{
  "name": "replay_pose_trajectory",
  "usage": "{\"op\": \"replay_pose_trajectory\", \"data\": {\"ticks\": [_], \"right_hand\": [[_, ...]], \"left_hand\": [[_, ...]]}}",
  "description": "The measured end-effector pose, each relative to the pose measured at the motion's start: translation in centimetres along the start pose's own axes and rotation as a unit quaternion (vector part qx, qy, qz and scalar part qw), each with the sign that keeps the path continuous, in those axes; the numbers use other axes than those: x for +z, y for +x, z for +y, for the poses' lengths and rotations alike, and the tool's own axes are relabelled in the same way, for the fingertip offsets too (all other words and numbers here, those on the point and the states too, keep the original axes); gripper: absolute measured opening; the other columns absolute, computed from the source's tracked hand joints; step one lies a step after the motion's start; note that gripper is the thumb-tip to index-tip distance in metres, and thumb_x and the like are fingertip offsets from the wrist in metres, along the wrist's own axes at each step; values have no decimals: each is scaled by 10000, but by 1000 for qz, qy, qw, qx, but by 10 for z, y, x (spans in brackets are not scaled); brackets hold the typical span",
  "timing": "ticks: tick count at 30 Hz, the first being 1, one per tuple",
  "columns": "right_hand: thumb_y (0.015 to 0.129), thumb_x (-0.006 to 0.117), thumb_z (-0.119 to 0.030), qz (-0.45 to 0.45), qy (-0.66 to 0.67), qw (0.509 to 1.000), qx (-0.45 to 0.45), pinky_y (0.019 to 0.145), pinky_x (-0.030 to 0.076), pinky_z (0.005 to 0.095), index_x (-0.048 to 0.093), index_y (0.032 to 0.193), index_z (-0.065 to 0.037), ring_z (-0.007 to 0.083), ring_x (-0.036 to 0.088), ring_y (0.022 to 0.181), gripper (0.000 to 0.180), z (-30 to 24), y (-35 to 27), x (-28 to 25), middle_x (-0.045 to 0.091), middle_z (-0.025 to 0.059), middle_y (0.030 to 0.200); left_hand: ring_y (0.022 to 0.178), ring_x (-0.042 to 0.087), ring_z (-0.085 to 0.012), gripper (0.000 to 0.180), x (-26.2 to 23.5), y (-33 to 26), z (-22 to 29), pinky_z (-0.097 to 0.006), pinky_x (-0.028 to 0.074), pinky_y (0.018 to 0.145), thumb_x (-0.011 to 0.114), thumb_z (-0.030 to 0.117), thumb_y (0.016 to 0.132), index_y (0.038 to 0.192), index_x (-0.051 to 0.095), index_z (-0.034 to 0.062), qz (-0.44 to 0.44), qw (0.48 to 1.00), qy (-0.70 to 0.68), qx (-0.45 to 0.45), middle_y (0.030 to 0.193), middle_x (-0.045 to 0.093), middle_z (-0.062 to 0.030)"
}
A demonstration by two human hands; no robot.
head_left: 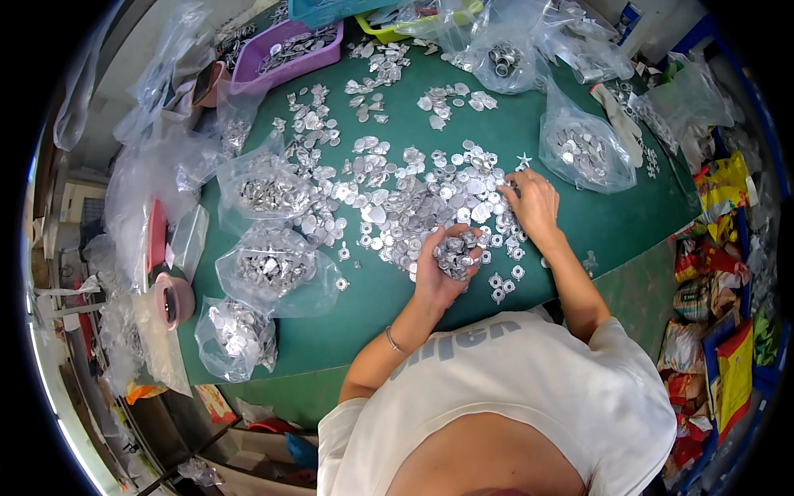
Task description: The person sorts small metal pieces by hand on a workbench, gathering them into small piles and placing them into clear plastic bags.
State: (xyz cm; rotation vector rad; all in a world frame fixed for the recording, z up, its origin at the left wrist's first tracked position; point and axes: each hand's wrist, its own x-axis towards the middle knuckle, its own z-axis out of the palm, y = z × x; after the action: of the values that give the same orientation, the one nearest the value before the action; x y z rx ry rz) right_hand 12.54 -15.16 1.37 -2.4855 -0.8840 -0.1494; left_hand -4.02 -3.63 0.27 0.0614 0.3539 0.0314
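My left hand (436, 283) is cupped palm up near the front of the pile, its fingers curled round a heap of small silvery metal pieces (456, 255). To the right, my right hand (536, 203) reaches to the pile's right edge, thumb and fingertips drawn together; whatever is between them is too small to make out. The loose pile of flat silver metal pieces (413, 202), many of them round, spreads over the green tabletop (397, 318). A star-shaped piece (524, 159) lies just beyond my right fingers. A few ring-like pieces (501, 287) lie between my forearms.
Clear plastic bags of metal pieces (269, 269) line the table's left side. Another such bag (585, 155) sits at right beside a pale glove (619, 124). A purple basket (285, 54) of parts stands at the back left. Colourful packages (728, 190) are stacked beyond the right edge.
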Motion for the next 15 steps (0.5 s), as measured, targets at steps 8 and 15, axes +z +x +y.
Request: {"op": "replay_pose_trajectory", "data": {"ticks": [8,15], "right_hand": [[894,555,-191,-115,830,434,331,535,363,222,598,824,-28,97,454,578,182,19,11,-32,491,-19,610],[779,679,-149,-141,328,932,56,503,397,267,649,860,-21,124,502,565,155,12,-23,-34,535,10,675]], "left_hand": [[731,527,-222,350,0,0,2,-278,435,482,450,348,897,1057,557,56,15,1000,-15,0,1028,548,-165],[737,492,-206,337,0,1,3,-265,417,474,471,360,885,1037,581,80,26,1000,4,11,1033,541,-146]]}}
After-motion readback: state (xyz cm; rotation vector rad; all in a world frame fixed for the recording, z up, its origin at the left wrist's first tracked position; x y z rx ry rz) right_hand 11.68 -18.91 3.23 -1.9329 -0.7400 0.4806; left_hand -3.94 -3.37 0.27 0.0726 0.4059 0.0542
